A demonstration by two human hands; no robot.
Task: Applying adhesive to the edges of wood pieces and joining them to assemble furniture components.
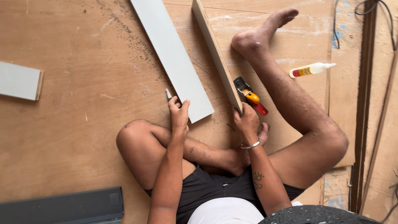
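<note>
Long pale wooden strip (pixel 215 52) on edge on floor, centre; long axis runs from near end at right hand (pixel 245 121) up-left to far frame edge. Right hand fingers clamped on near end. Flat grey laminate board (pixel 172 56) just left, roughly parallel, gap between. Left hand (pixel 179 114) fingers curled together on its near corner, small pale object (pixel 168 93) at fingertips. Bare brown plywood floor (pixel 74 124) open to left. Orange-and-red tool (pixel 251 96) just right of strip; glue bottle (pixel 311 69) far right.

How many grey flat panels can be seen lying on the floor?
2. One long grey panel lies diagonally beside the left hand; a short grey panel lies at the left edge. Others may lie out of view.
</note>
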